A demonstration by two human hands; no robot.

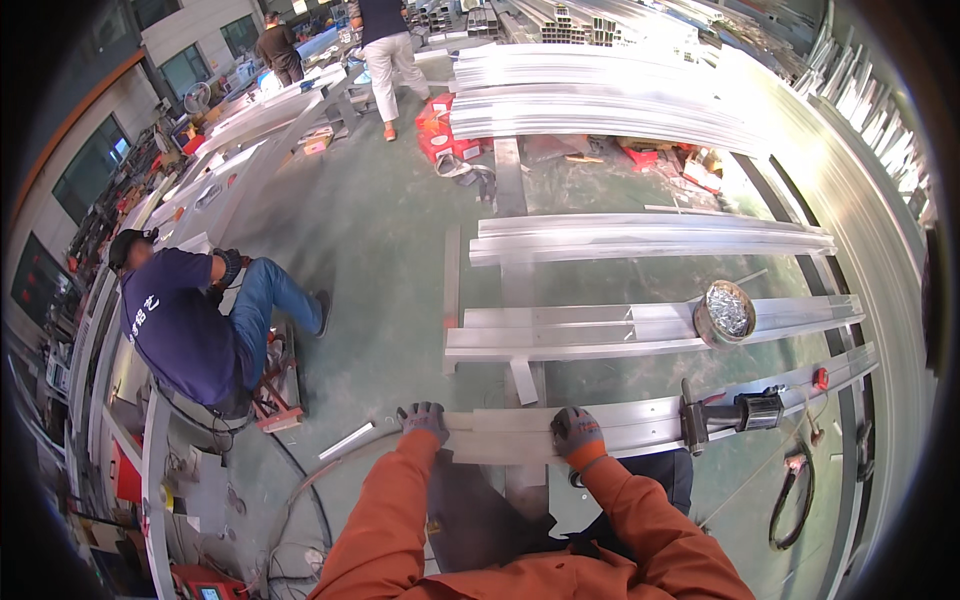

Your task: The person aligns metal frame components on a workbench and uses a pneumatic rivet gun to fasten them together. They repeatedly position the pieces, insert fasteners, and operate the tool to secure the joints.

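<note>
Orange-sleeved forearms reach down to a short aluminium bar (500, 435) lying on the nearest long profile (640, 415). Left hand (424, 418) curls over its left end, right hand (577, 436) presses flat on its right — positioning looks underway, nothing clamped yet, though a black clamp (735, 412) sits just beside. Green workshop floor (380, 230), more profiles on stands, a seated co-worker (190, 320) to the left.

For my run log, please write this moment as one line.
left hand: on end of aluminium profile | right hand: pressing profile | clamp: on same rail, right | tin of screws: next rail
</note>
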